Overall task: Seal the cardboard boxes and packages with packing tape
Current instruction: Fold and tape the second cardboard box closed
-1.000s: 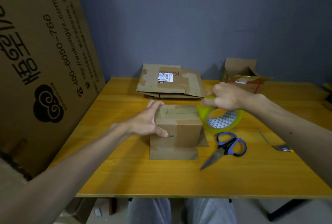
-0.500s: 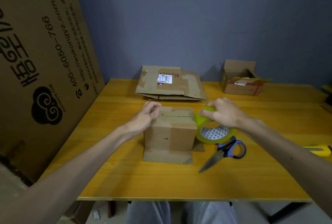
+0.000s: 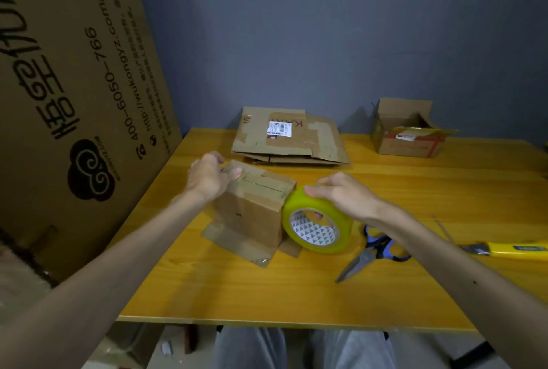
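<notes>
Box [image 3: 252, 211]: small, standing about mid-tabletop, nearer the left edge than the right, turned a little askew. Loose flaps lie splayed flat at its base.

Left grip [image 3: 207, 177]: wrapped on the box's far left top corner, thumb laid on the top face, steadying it.

Right grip [image 3: 345, 195]: closed over the tape roll [image 3: 318, 245], fingers across the rim and one fingertip [image 3: 318, 215] showing through the core. The roll stands on edge, touching the box's right top edge.

Step, as I judge it: taping over the top seam, with the roll at the right-hand end of the run. The next move calls for tension on the strip, a firm hold on the box so it does not slide, the tape carried down the right side, then a cut. The scissors [image 3: 360, 259] lie just beside the roll toward the right edge, within reach.

Farther out: yellow knife [image 3: 510, 248] by the right edge, flat carton [image 3: 287, 137] at the far edge, open carton [image 3: 409, 134] near the far right corner, big board [image 3: 74, 87] leaning along the left edge of the tabletop [image 3: 296, 294].

Hard to make out: the tape is clear, so I cannot tell whether a strip lies on top or where its free end is. The box's far side and right face are hidden. My forearm covers part of the scissor handles, and the knife is cut off by the frame.
</notes>
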